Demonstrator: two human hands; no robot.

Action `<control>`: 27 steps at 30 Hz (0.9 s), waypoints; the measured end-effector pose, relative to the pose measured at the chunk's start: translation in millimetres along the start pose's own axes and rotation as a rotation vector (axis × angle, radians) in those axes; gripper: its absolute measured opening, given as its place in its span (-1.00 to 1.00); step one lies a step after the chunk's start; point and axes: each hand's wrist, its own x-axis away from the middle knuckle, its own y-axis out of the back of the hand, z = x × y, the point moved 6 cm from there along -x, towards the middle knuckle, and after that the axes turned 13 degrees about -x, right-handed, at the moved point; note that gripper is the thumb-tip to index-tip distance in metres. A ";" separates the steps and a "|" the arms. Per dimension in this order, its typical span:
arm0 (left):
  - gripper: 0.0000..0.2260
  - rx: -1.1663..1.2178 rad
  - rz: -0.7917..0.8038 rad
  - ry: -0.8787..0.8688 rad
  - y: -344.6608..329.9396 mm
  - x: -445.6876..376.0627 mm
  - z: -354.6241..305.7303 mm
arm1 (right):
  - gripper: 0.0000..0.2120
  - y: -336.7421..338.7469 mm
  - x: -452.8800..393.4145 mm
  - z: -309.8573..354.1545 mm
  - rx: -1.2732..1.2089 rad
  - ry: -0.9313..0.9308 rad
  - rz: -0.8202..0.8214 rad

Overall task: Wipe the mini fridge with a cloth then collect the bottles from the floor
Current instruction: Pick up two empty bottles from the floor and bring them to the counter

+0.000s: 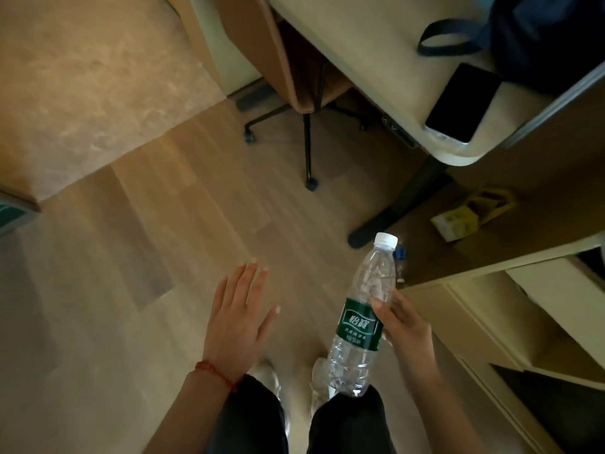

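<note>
Setting: wood-plank floor, with a carpet at far left and a cream tabletop at far right. A phone and a dark bag are carried on the tabletop; a wheeled chair is tucked beneath it.

Item 1: clear water bottle, green label, white cap. It is held off the floor at near right, with its long axis tilted and the cap pointing far.

Item 2: second bottle, blue cap, partly hidden. It is seen on the floor just beyond the held one, far-right of both hands; its axis cannot be told.

Right hand: wrapped around the first bottle at the label; judged nearer to Item 2.

Left hand: spread flat, fingers straight, nothing held.
</note>
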 end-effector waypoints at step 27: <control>-0.49 -0.168 0.066 -1.178 -4.6 -169.9 -94.0 | -0.73 -20.6 35.1 -42.0 -0.692 0.281 -0.966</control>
